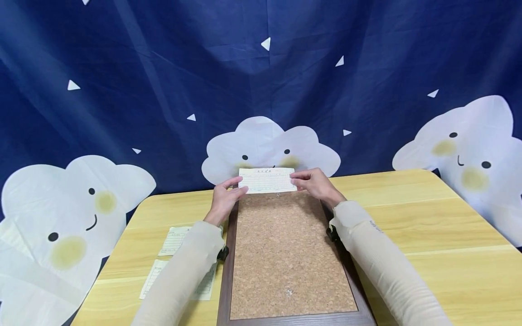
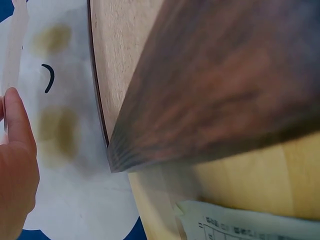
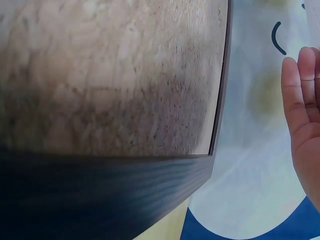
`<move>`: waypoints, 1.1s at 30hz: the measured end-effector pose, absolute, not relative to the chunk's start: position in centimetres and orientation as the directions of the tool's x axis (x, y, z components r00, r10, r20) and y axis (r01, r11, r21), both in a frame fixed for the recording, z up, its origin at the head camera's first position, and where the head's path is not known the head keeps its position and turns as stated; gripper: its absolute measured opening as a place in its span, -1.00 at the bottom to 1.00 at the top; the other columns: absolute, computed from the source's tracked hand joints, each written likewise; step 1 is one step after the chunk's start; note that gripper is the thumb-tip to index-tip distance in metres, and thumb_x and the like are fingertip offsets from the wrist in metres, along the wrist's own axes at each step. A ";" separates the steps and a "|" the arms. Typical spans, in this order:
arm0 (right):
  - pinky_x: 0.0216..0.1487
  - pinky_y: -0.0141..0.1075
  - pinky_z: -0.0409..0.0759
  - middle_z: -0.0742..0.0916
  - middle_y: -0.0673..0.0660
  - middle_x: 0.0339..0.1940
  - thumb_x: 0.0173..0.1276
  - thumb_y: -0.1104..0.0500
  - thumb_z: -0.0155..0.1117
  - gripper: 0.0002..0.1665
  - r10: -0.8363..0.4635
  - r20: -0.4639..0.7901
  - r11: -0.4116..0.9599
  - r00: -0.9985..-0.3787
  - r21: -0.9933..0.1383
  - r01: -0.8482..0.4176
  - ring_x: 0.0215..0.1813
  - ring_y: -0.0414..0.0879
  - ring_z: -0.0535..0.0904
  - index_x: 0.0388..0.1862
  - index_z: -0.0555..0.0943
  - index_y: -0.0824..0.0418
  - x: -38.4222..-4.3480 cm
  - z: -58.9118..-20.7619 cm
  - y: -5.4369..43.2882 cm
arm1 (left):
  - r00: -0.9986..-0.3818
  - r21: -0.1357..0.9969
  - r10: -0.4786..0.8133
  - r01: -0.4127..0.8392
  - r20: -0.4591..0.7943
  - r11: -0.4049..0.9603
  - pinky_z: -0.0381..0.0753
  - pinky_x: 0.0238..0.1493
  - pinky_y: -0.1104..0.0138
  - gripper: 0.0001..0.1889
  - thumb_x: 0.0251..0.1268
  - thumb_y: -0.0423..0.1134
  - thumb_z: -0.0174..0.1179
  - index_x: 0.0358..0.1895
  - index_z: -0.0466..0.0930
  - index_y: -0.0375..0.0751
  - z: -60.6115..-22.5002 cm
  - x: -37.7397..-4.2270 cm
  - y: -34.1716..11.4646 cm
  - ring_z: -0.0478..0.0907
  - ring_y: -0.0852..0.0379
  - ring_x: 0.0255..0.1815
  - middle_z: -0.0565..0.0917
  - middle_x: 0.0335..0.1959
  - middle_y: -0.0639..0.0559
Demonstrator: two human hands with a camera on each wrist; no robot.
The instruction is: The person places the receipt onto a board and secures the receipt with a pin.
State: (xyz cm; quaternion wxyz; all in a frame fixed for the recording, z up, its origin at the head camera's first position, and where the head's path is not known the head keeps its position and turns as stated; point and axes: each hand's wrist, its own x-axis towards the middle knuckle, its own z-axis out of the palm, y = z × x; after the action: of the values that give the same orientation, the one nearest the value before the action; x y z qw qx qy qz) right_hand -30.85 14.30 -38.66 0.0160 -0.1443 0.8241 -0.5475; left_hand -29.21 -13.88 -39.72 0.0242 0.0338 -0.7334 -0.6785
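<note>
The left hand and right hand pinch opposite ends of a paper slip, each grip closed to the paper's thickness, probably so it hangs level without sagging. The slip is at the far end of the cork board, printed side facing the wearer. Two other slips lie left of the board on the tabletop, seemingly placed within easy reach.

Bright head view, blurry wrist foregrounds.
</note>
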 end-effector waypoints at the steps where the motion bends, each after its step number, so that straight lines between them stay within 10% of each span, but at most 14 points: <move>1: -0.08 -0.08 0.66 0.73 0.38 -0.04 0.42 0.29 0.29 -0.64 -0.254 0.131 0.362 -0.958 -0.906 -0.219 -0.33 -0.18 0.63 0.12 0.63 0.49 -30.9 -38.6 14.4 | -0.997 0.996 -0.082 -0.014 -0.007 0.083 0.62 -0.10 0.43 -0.53 0.21 -0.45 0.36 0.22 0.58 -0.35 -39.7 -29.2 -13.8 0.45 0.03 0.25 0.44 0.36 -0.17; 33: 0.05 -0.01 0.62 0.70 0.36 0.06 0.49 0.22 0.23 -0.57 -0.248 0.063 0.407 -0.967 -0.899 -0.163 -0.23 -0.13 0.66 0.27 0.57 0.39 -31.0 -38.9 16.3 | -1.000 0.990 -0.016 -0.018 -0.016 0.142 0.63 -0.13 0.35 -0.61 0.23 -0.48 0.33 0.15 0.62 -0.35 -39.8 -29.5 -12.7 0.66 -0.01 -0.01 0.69 0.02 -0.29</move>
State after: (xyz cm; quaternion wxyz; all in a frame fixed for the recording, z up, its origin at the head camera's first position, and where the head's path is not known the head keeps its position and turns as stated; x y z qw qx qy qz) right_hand -31.01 16.28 -38.87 0.0401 -0.1225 0.8378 -0.5306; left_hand -29.49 -12.74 -39.83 -0.0010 0.0113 -0.7558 -0.6547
